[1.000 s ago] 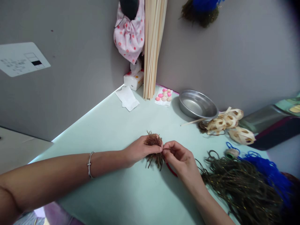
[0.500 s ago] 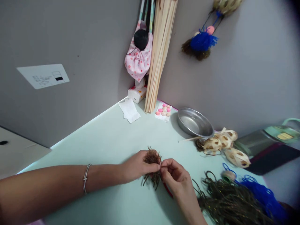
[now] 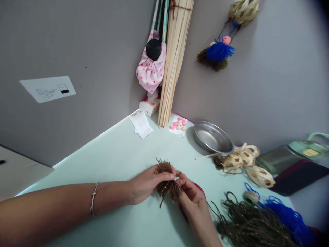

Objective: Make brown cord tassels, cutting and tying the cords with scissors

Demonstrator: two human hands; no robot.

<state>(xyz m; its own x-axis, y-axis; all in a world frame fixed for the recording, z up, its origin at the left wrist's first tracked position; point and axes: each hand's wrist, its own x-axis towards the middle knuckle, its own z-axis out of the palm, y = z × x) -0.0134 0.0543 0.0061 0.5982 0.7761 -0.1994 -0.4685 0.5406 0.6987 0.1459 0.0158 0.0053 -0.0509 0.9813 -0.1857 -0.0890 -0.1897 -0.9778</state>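
Card [image 3: 48, 89], far left of bowl [image 3: 214, 137]: writing too small. Wood strips [image 3: 174, 65], left of bowl: top cut off. Red thing [image 3: 183, 214], below bowl: partly behind right hand [image 3: 194, 197].

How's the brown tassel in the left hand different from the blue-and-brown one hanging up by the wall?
The brown tassel is in the left hand; the hanging tassel is up by the wall. The brown tassel shows no blue, but the hanging tassel has a bushy blue layer. Both have brown strands.
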